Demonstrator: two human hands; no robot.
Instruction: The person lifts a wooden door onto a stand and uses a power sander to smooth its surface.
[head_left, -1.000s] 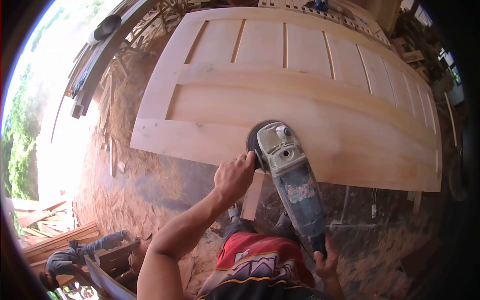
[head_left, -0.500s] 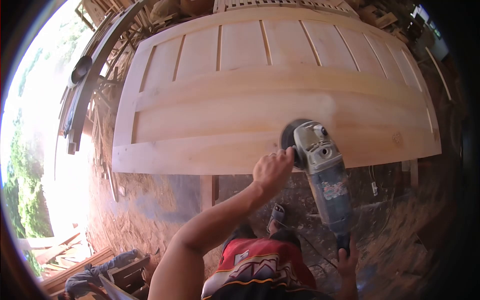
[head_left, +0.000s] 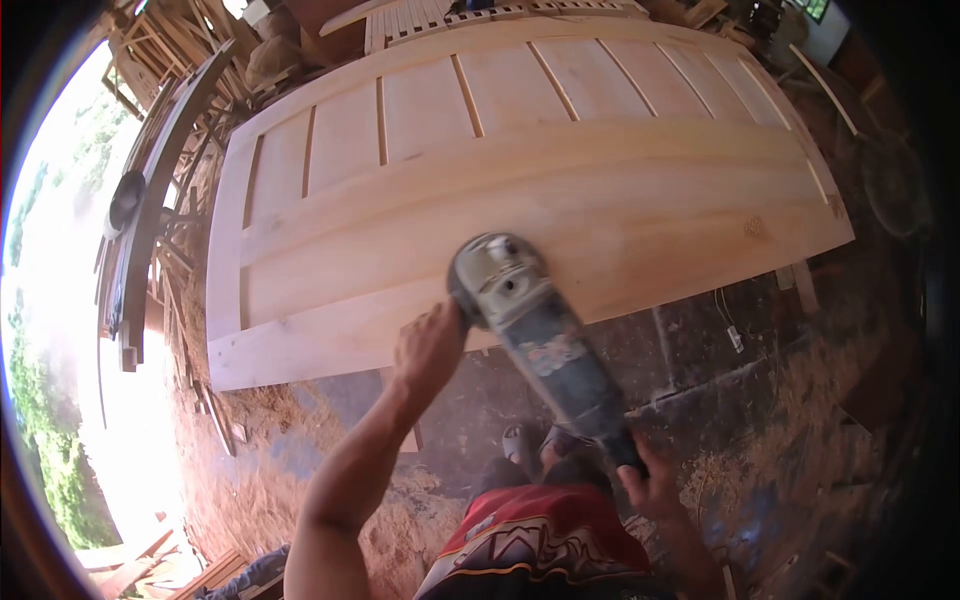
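A big angle grinder [head_left: 550, 340] with a round disc lies head-down on a pale wooden panel [head_left: 400, 220], its body slanting back toward me. My right hand [head_left: 652, 480] is closed round the black rear handle. At the left of the tool's head, my left hand [head_left: 428, 348] is closed on its side; the grip itself is hidden under the fingers. The disc meets the panel's lower, smooth part, near the front edge. Upright strips with dark grooves between them fill the panel's far half.
Long timbers [head_left: 165, 200] and scrap wood stand left of the panel. Sawdust [head_left: 280, 440] covers the floor. A cord with a white connector [head_left: 735, 340] hangs below the panel's right front edge. A slatted wooden piece [head_left: 500, 22] is behind.
The grinder and both hands have shifted left along the panel. My view has turned, so the panel now appears tilted. Both hands keep their hold.
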